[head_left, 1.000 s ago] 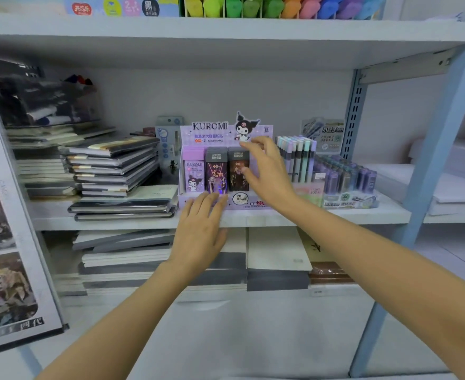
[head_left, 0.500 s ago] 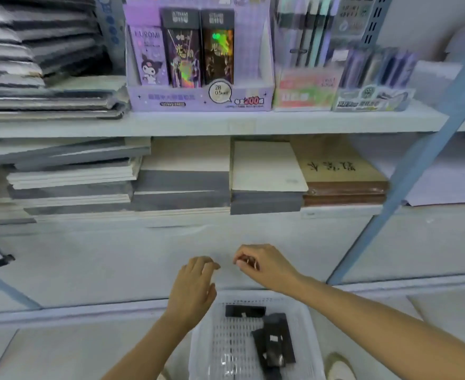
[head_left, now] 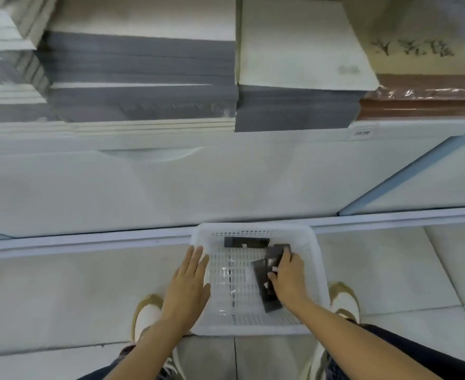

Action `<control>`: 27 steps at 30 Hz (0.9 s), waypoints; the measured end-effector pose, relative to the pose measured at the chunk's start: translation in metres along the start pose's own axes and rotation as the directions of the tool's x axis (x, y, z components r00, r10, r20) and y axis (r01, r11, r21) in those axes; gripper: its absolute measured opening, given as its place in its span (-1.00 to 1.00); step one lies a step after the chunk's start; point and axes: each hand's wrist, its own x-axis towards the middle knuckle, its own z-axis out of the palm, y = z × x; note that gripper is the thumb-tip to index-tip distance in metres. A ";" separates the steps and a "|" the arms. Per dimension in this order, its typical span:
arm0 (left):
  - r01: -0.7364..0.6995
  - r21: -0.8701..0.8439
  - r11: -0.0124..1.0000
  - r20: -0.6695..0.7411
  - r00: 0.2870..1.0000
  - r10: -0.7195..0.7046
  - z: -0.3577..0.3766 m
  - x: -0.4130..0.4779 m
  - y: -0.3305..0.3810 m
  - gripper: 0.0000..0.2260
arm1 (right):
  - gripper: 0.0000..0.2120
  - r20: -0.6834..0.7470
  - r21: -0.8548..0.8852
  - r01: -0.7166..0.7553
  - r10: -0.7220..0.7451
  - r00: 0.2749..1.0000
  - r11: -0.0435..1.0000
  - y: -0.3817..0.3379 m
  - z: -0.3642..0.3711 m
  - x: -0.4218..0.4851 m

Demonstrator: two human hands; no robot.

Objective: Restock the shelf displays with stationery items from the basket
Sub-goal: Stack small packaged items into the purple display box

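A white slotted basket [head_left: 253, 326] sits on the tiled floor between my feet. Inside it lie a few dark flat packs: one [head_left: 246, 242] against the far wall, others [head_left: 261, 272] overlapping at the right. My right hand [head_left: 287, 278] is down in the basket with its fingers curled around the overlapping dark packs. My left hand [head_left: 188, 283] lies flat and spread against the basket's left rim, holding nothing.
Above the basket rises a white cabinet front [head_left: 171, 182] under a shelf of stacked grey and white paper pads [head_left: 143, 78] and a brown wrapped pack [head_left: 423, 102]. A blue shelf post [head_left: 417, 171] slants at right. My shoes [head_left: 146, 316] flank the basket.
The view has dropped from the Kuromi display shelf to the floor. Both hands came down from the shelf; the right hand went into the basket onto the dark packs, the left reached its rim.
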 end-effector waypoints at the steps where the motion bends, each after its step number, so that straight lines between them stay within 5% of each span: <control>1: -0.011 0.001 1.000 -0.044 0.999 0.011 0.002 0.000 -0.001 -0.49 | -0.24 -0.018 0.001 -0.005 0.005 1.000 1.000 0.000 0.003 0.001; 5: 0.019 -0.011 1.000 -0.031 0.999 -0.019 0.006 0.001 0.000 -0.56 | -0.19 0.006 0.018 -0.060 0.060 0.998 0.998 -0.001 0.006 0.008; 10: -0.064 -0.034 0.997 -0.162 0.985 0.058 0.000 0.003 0.012 -0.66 | -0.75 0.067 0.144 -0.009 0.000 0.998 0.990 0.004 -0.004 0.018; 14: -0.041 -0.392 0.919 -0.086 0.996 0.007 -0.005 0.009 0.026 -0.74 | -0.83 0.231 0.391 0.026 -0.125 0.965 0.920 0.001 -0.024 0.024; 16: 0.175 -0.664 0.727 0.118 0.985 -0.129 -0.010 0.013 0.036 -0.72 | -0.80 0.327 0.508 0.004 -0.197 0.924 0.861 -0.007 -0.035 0.023; 18: 0.407 -0.839 0.360 0.372 0.913 -0.167 -0.013 0.019 0.048 -0.66 | -0.71 0.402 0.550 0.013 -0.278 0.872 0.835 -0.018 -0.039 0.019; 21: 0.560 -0.821 -0.110 0.570 0.813 -0.120 -0.009 0.023 0.057 -0.66 | -0.49 0.488 0.579 0.004 -0.350 0.800 0.815 -0.034 -0.029 0.010; 23: 0.588 -0.790 -0.174 0.612 0.774 -0.161 -0.006 0.022 0.057 -0.70 | -0.45 0.495 0.559 0.064 -0.394 0.774 0.826 -0.039 -0.022 0.005; 27: 0.508 -0.849 -0.149 0.527 0.782 -0.333 0.001 0.017 0.043 -0.79 | -0.60 0.437 0.563 0.135 -0.433 0.788 0.815 -0.036 -0.022 0.003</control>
